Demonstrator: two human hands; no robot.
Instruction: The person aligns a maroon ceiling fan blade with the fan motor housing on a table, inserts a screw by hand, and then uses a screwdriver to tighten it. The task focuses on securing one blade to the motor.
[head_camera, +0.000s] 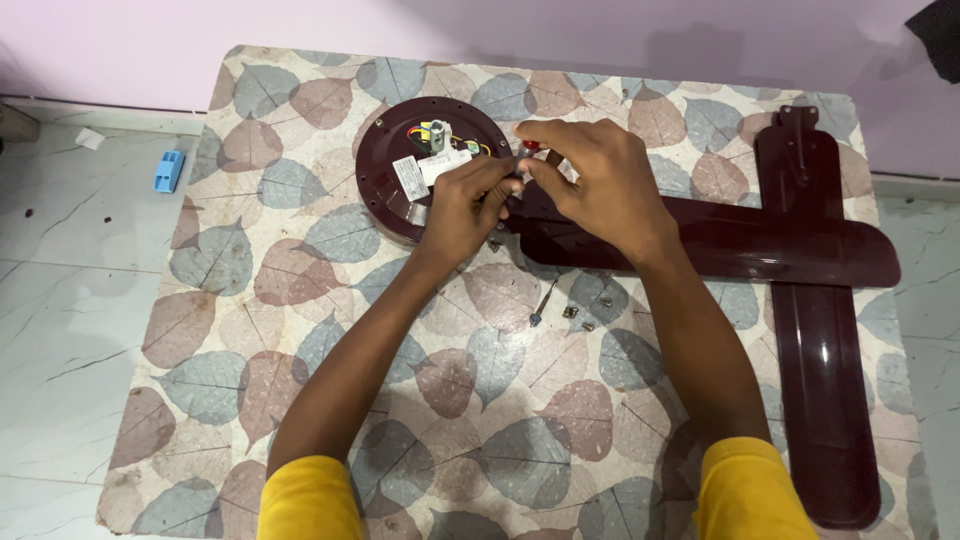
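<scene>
A dark maroon ceiling fan motor housing lies open on the table, with wires and a white capacitor inside. My left hand rests at its right rim, fingers curled around a small part. My right hand pinches a small tool with a red handle over the joint where a maroon blade meets the housing. What sits between the fingers is hidden.
A second maroon blade lies crosswise at the right. A loose bolt and a few small nuts lie on the leaf-patterned tabletop. A blue object lies on the marble floor at left.
</scene>
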